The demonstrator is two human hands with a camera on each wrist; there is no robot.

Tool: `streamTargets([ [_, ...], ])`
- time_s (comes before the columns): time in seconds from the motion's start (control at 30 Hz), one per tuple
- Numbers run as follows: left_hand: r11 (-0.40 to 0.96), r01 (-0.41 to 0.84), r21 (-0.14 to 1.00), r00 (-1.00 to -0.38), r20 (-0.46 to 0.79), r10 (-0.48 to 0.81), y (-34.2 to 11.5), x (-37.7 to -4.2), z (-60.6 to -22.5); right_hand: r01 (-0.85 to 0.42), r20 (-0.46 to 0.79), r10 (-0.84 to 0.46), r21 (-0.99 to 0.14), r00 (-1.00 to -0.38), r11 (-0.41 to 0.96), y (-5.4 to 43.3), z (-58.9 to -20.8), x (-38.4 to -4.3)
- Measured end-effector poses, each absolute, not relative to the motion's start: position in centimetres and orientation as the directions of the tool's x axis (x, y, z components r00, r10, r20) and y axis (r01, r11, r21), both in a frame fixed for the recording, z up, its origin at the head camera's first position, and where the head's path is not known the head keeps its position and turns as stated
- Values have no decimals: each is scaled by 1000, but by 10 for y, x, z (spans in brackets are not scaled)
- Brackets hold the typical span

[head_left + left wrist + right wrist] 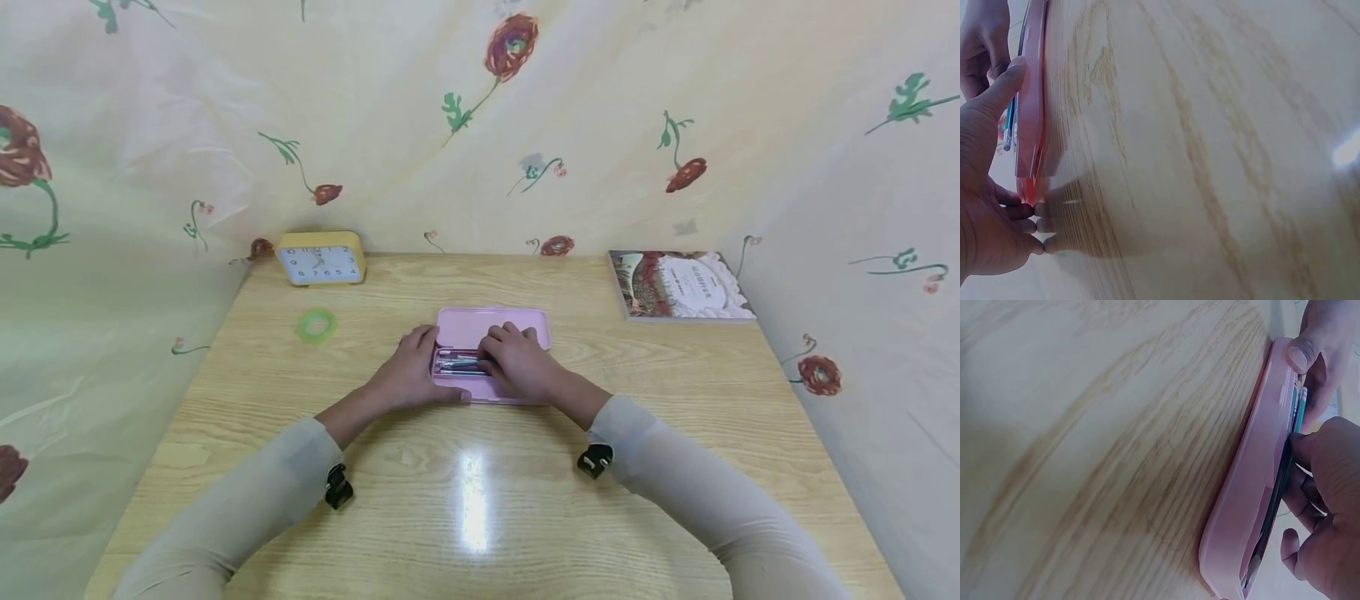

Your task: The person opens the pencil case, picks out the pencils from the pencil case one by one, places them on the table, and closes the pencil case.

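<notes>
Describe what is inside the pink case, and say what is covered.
Several pencils show inside the pink case, at its left side. In the head view, the right hand covers most of the right part, hiding what lies beneath it.

The left sleeve [247, 492] and right sleeve [690, 479] were long, pale beige-grey and close-fitting, wrinkled toward the elbows. A small, angular black device sat beside each cuff, left [339, 487] and right [596, 461].

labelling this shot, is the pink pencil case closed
No, the pink pencil case is open in the head view, with its lid folded back and pencils showing inside.
</notes>
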State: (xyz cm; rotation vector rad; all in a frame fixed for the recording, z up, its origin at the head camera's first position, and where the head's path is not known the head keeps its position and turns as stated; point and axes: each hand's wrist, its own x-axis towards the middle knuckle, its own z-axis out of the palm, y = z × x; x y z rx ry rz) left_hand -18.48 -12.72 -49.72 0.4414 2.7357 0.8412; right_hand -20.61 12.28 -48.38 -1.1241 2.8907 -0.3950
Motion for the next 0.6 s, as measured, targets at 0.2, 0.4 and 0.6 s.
streamTargets([
  [0.2, 795, 193, 575, -924, -165, 344, -127, -185, -499, -683, 112, -676, -201, -728, 703, 121, -482, -204],
  [0.4, 796, 190, 575, -923, -171, 345, -127, -187, -501, -702, 138, -689, -141, -712, 698, 124, -481, -205],
  [0.6, 777, 215, 591, -921, -142, 362, -127, -185, -500, -704, 177, -684, -87, -708, 705, 138, -477, -208],
])
